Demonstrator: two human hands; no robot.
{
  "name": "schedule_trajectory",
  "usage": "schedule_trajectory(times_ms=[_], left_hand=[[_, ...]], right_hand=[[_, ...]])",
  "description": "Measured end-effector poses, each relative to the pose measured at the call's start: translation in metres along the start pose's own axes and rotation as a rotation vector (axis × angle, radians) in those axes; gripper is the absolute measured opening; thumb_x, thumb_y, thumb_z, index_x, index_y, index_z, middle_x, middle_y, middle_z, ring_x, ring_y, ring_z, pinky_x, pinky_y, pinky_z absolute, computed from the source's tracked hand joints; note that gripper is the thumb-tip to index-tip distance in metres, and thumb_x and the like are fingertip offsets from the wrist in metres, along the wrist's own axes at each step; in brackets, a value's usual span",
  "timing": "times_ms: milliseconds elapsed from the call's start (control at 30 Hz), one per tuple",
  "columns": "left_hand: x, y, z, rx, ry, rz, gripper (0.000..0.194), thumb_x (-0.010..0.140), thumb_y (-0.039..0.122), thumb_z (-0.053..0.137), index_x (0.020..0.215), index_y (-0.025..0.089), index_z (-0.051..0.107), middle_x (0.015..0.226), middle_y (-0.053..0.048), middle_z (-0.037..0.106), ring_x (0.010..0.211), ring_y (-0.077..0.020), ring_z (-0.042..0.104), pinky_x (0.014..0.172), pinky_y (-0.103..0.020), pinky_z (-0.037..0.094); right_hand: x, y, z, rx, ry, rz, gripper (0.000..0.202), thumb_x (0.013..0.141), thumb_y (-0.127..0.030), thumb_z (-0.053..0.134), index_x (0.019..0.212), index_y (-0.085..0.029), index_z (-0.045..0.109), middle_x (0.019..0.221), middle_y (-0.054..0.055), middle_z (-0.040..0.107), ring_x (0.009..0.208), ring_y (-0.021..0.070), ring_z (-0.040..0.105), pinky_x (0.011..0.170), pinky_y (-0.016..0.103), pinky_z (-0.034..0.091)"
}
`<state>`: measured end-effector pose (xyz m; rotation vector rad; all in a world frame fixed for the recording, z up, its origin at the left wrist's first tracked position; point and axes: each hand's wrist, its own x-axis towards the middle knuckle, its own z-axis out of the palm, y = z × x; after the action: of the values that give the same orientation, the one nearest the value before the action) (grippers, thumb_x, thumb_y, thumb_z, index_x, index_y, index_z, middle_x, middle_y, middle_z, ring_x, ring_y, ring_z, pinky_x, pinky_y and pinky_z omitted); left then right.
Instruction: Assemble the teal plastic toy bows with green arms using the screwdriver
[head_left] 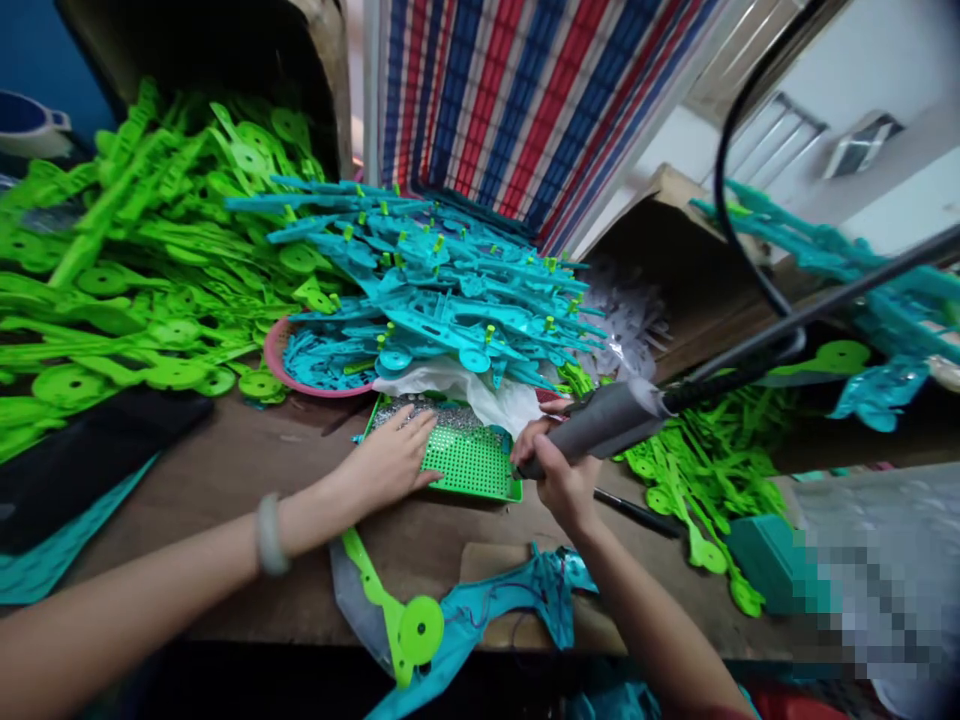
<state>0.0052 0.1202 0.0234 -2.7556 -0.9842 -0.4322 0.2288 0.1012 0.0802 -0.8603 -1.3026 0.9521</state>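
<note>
My left hand [391,458], a pale bracelet on its wrist, lies over a green perforated tray [480,462]. Its fingers stretch out onto small metal screws [450,412] heaped at the tray's far side; the fingertips partly blend into them. My right hand [562,470] is wrapped round a grey electric screwdriver [600,428], its tip end pointing left over the tray's right edge. Nearer me, at the table's front edge, lie a turquoise plastic gun-shaped part [491,598] and a lime-green arm with a round disc [420,630].
Lime-green parts [172,250] pile up at left. Turquoise parts [442,290] stack behind the tray, above a pink basin [281,365]. More green parts [697,480] lie at right, near a black rod [637,512]. A metal bar [825,295] and cable cross the upper right.
</note>
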Motion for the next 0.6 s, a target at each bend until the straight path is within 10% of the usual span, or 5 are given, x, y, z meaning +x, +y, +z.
schedule_trajectory(times_ms=[300, 600], left_hand=[[-0.103, 0.108, -0.064, -0.319, 0.089, 0.069, 0.068, 0.095, 0.072, 0.043, 0.134, 0.02, 0.064, 0.145, -0.003, 0.062, 0.14, -0.0227, 0.047, 0.121, -0.039, 0.028], [-0.137, 0.084, -0.042, -0.407, 0.072, 0.2, 0.058, 0.096, 0.056, 0.048, 0.144, 0.024, 0.056, 0.158, 0.001, 0.047, 0.147, -0.02, 0.039, 0.115, -0.033, 0.041]], right_hand=[[0.019, 0.058, 0.043, 0.138, 0.081, -0.07, 0.031, 0.08, -0.037, 0.067, 0.105, -0.028, 0.051, 0.054, -0.011, 0.05, 0.045, 0.0124, 0.051, 0.049, 0.028, 0.05], [0.029, 0.081, 0.054, 0.161, 0.018, -0.085, 0.022, 0.085, -0.036, 0.064, 0.1, -0.027, 0.052, 0.057, -0.01, 0.051, 0.045, 0.0116, 0.051, 0.048, 0.027, 0.048]])
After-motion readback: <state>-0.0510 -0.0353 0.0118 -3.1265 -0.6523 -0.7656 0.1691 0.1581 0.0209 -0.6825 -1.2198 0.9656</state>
